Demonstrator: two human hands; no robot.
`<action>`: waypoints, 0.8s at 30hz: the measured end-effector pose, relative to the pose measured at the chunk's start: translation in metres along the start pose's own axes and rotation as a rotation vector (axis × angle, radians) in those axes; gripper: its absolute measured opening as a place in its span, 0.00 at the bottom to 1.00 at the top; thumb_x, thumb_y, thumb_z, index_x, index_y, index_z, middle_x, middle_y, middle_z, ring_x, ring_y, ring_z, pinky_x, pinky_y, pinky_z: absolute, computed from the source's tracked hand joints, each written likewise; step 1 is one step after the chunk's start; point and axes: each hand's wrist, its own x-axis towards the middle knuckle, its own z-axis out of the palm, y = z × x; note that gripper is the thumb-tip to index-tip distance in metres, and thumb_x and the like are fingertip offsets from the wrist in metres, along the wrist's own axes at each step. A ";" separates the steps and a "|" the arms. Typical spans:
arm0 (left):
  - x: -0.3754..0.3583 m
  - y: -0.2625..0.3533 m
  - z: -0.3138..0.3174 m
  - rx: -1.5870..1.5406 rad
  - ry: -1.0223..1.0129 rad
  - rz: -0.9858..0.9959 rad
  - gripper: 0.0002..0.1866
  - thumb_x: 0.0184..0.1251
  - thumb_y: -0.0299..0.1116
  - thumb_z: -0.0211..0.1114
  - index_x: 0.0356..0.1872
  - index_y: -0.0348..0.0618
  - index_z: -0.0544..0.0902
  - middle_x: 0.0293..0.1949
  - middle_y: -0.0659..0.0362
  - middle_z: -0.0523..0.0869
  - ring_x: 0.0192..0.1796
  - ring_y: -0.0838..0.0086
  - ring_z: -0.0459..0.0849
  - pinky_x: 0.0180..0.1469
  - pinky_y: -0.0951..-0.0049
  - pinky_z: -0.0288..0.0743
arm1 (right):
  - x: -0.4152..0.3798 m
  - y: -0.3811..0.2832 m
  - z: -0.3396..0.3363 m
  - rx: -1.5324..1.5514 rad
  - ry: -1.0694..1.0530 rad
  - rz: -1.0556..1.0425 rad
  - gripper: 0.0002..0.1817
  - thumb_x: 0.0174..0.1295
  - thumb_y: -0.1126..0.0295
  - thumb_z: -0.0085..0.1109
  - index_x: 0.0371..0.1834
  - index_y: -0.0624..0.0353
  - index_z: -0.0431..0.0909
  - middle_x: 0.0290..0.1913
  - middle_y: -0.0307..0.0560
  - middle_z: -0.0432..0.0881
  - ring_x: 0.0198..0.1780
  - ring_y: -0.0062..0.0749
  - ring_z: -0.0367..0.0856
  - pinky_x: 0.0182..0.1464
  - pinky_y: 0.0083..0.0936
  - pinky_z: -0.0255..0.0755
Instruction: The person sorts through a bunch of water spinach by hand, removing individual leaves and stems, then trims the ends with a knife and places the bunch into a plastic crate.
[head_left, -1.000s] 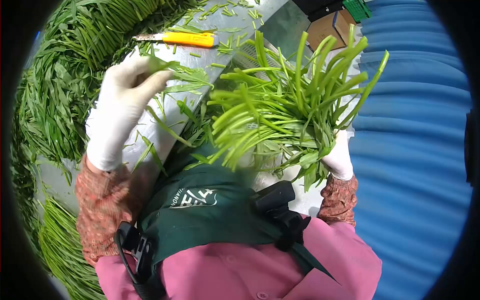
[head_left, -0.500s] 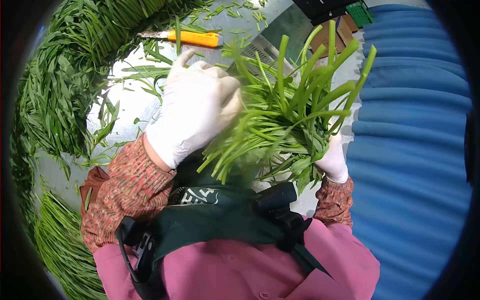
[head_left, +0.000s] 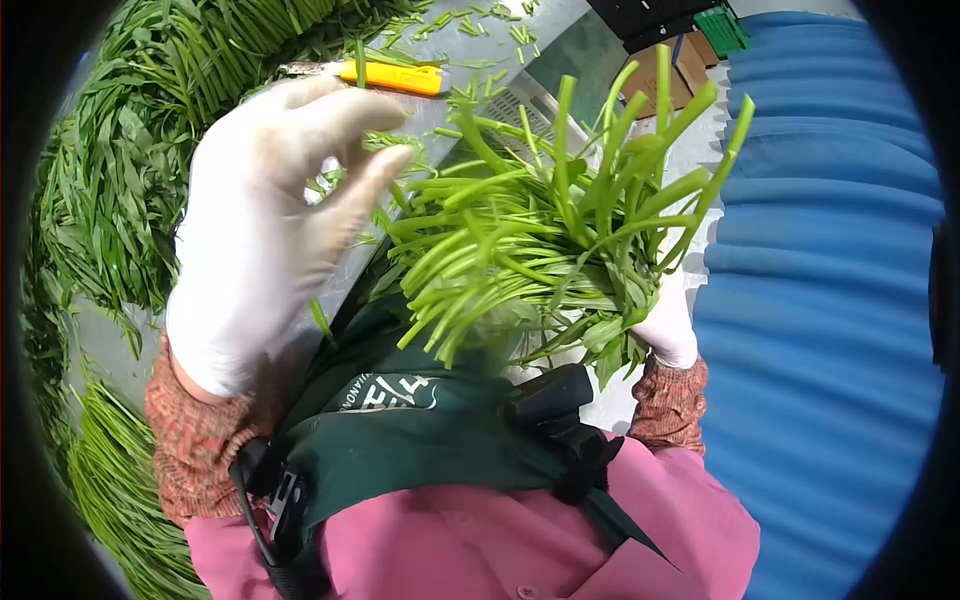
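Parting thumb and forefinger on the gloved left hand (head_left: 260, 210), with a gap between the tips, loose leaves showing beyond, and the other fingers curled. Gripping a bundle of green stalks (head_left: 580, 235) in the gloved right hand (head_left: 672, 320); cannot tell how each finger lies, because of leaves in front. Holding this bundle up before the body, to the right of the left hand, with cut ends fanned upward and leftward. Covering part of a pale perforated crate (head_left: 550, 104) with the same stalks. Hiding a stretch of the metal table (head_left: 480, 50) behind the left hand. Seeing just past those fingers a yellow-handled knife (head_left: 400, 77) on the table (crossed by one thin stem), near scattered stem clippings (head_left: 472, 22). Meeting, left of the hand, a large heap of leafy greens (head_left: 110, 180), and lower down a second pile of greens (head_left: 130, 480) beside the left sleeve (head_left: 200, 440). Finding, beyond the bundle, a cardboard box (head_left: 690, 72), with a green crate (head_left: 722, 30) just beside it. Reaching, at far right, a broad blue sheet (head_left: 820, 250) in ridged folds. Wearing a dark green apron (head_left: 400, 450) with white lettering over a pink garment (head_left: 660, 510).
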 end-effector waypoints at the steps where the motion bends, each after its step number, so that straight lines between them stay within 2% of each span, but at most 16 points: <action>1: 0.002 0.009 0.002 -0.138 -0.019 -0.055 0.08 0.58 0.23 0.73 0.40 0.37 0.88 0.28 0.57 0.84 0.27 0.73 0.79 0.32 0.71 0.72 | 0.000 -0.001 0.002 0.013 -0.003 0.023 0.30 0.52 0.72 0.75 0.60 0.64 0.76 0.50 0.50 0.87 0.48 0.31 0.85 0.54 0.29 0.77; 2: 0.003 0.012 0.006 -0.164 -0.116 -0.070 0.09 0.57 0.26 0.75 0.40 0.38 0.88 0.27 0.57 0.84 0.24 0.71 0.78 0.29 0.72 0.71 | 0.001 -0.002 0.003 0.024 -0.004 0.047 0.31 0.52 0.71 0.75 0.60 0.64 0.76 0.49 0.50 0.87 0.47 0.32 0.86 0.53 0.29 0.77; 3: 0.006 0.009 0.012 -0.093 -0.203 0.011 0.14 0.59 0.32 0.76 0.45 0.41 0.88 0.28 0.54 0.86 0.24 0.68 0.81 0.30 0.69 0.73 | 0.002 -0.005 0.005 0.036 -0.005 0.070 0.31 0.52 0.71 0.76 0.60 0.64 0.76 0.49 0.50 0.87 0.47 0.32 0.86 0.53 0.29 0.78; 5: 0.011 0.020 0.022 -0.048 -0.353 -0.093 0.20 0.60 0.37 0.75 0.53 0.43 0.85 0.33 0.50 0.88 0.31 0.63 0.87 0.35 0.66 0.77 | 0.005 -0.014 0.004 0.000 -0.068 0.072 0.33 0.51 0.70 0.77 0.62 0.63 0.75 0.49 0.50 0.87 0.47 0.33 0.87 0.52 0.29 0.78; 8: 0.009 0.008 0.059 -0.419 -0.466 -0.056 0.24 0.61 0.39 0.74 0.58 0.44 0.82 0.38 0.47 0.89 0.38 0.58 0.89 0.42 0.64 0.80 | 0.006 -0.017 0.008 0.006 -0.127 0.067 0.34 0.51 0.70 0.77 0.62 0.63 0.74 0.48 0.49 0.87 0.47 0.31 0.87 0.52 0.28 0.78; 9: 0.004 0.006 0.069 -0.406 -0.474 -0.005 0.22 0.62 0.36 0.72 0.57 0.43 0.82 0.40 0.49 0.89 0.41 0.59 0.90 0.47 0.65 0.81 | 0.006 -0.017 0.009 0.005 -0.142 0.055 0.34 0.51 0.70 0.77 0.63 0.63 0.74 0.48 0.48 0.88 0.47 0.31 0.87 0.52 0.28 0.79; 11: 0.004 0.005 0.075 -0.634 -0.454 -0.018 0.17 0.67 0.34 0.68 0.55 0.40 0.83 0.39 0.52 0.90 0.38 0.67 0.89 0.42 0.68 0.81 | 0.009 -0.020 0.008 -0.043 -0.164 0.039 0.34 0.51 0.71 0.78 0.62 0.63 0.75 0.47 0.48 0.88 0.47 0.30 0.87 0.52 0.28 0.79; 14: 0.008 0.007 0.053 -1.092 -0.547 -0.497 0.13 0.72 0.33 0.63 0.51 0.36 0.83 0.37 0.55 0.90 0.35 0.78 0.87 0.35 0.76 0.78 | 0.008 -0.016 0.007 -0.058 -0.129 -0.001 0.32 0.52 0.71 0.77 0.62 0.64 0.75 0.48 0.48 0.88 0.48 0.30 0.87 0.53 0.28 0.79; 15: 0.010 0.009 0.046 -1.055 -0.440 -0.613 0.14 0.75 0.34 0.59 0.51 0.34 0.82 0.35 0.56 0.89 0.31 0.83 0.85 0.30 0.84 0.74 | 0.006 -0.012 0.005 -0.071 -0.110 -0.035 0.32 0.52 0.72 0.77 0.62 0.65 0.75 0.48 0.49 0.88 0.48 0.30 0.87 0.53 0.28 0.79; 17: 0.010 -0.011 0.035 -1.238 -0.220 -0.608 0.15 0.76 0.34 0.57 0.53 0.31 0.81 0.35 0.56 0.89 0.29 0.82 0.84 0.30 0.84 0.74 | 0.003 -0.003 0.002 -0.059 -0.105 0.020 0.32 0.52 0.73 0.76 0.62 0.65 0.75 0.50 0.50 0.87 0.50 0.31 0.87 0.55 0.28 0.78; 19: 0.010 -0.028 0.018 -1.109 -0.077 -0.610 0.16 0.77 0.35 0.57 0.54 0.31 0.80 0.34 0.57 0.88 0.28 0.81 0.82 0.30 0.84 0.73 | 0.000 0.008 0.004 0.043 -0.047 0.022 0.33 0.52 0.73 0.76 0.63 0.65 0.74 0.51 0.51 0.87 0.50 0.32 0.86 0.56 0.29 0.78; 21: 0.004 -0.039 -0.001 -1.095 -0.031 -0.575 0.16 0.78 0.34 0.57 0.54 0.31 0.79 0.34 0.57 0.87 0.27 0.82 0.80 0.29 0.83 0.72 | -0.002 0.008 0.002 0.008 -0.042 0.086 0.34 0.52 0.73 0.75 0.65 0.65 0.74 0.52 0.52 0.87 0.52 0.33 0.86 0.57 0.29 0.77; 22: 0.000 -0.046 -0.009 -1.152 -0.018 -0.530 0.16 0.77 0.35 0.58 0.54 0.31 0.80 0.33 0.55 0.88 0.29 0.79 0.84 0.31 0.82 0.72 | -0.002 0.006 0.000 -0.007 -0.050 0.125 0.35 0.52 0.73 0.75 0.65 0.65 0.73 0.52 0.52 0.87 0.52 0.33 0.86 0.58 0.29 0.77; 24: -0.006 -0.056 -0.019 -1.173 -0.014 -0.521 0.15 0.77 0.36 0.58 0.52 0.33 0.81 0.33 0.56 0.87 0.28 0.79 0.84 0.30 0.82 0.72 | -0.006 0.007 0.000 0.033 -0.036 0.221 0.37 0.53 0.71 0.75 0.67 0.64 0.71 0.53 0.53 0.87 0.53 0.33 0.85 0.59 0.30 0.76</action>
